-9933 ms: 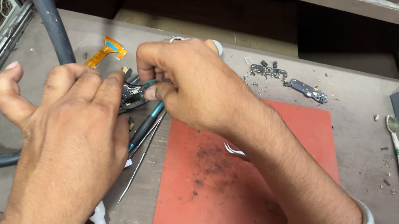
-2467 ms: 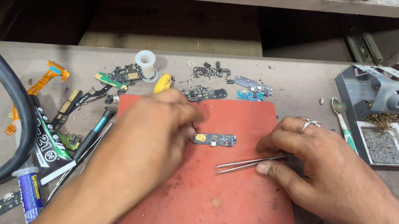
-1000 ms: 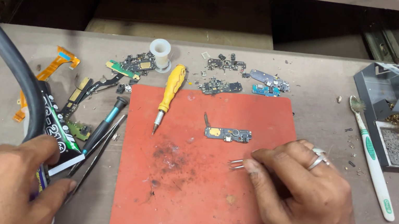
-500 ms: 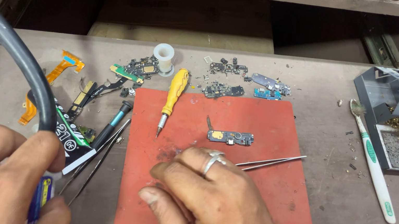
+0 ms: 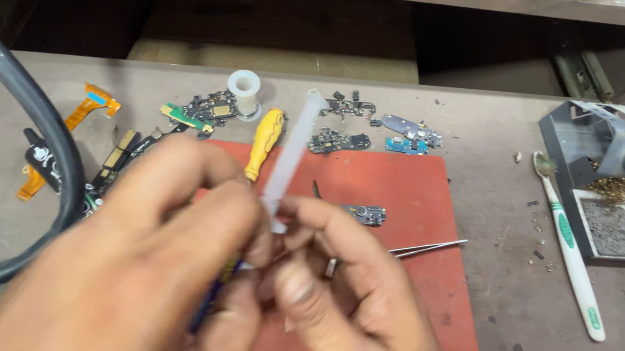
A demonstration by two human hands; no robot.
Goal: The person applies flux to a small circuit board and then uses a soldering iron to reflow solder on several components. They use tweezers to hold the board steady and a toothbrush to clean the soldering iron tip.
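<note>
Nearest the camera, the left hand and right hand are meeting over the red mat, both blurring; together they are pinching a translucent white tube that is rising toward 12 o'clock. Its lower end is hiding between the fingers, and a dark blue thing under the left hand is too covered to make out. At 2 o'clock of the hands, tweezers and a small circuit board are lying on the mat. A yellow-handled screwdriver is showing just behind the tube. At 3 o'clock a white-and-green toothbrush is lying on the worktop. Farther off, a soldering stand is being cut off at the right edge.
</note>
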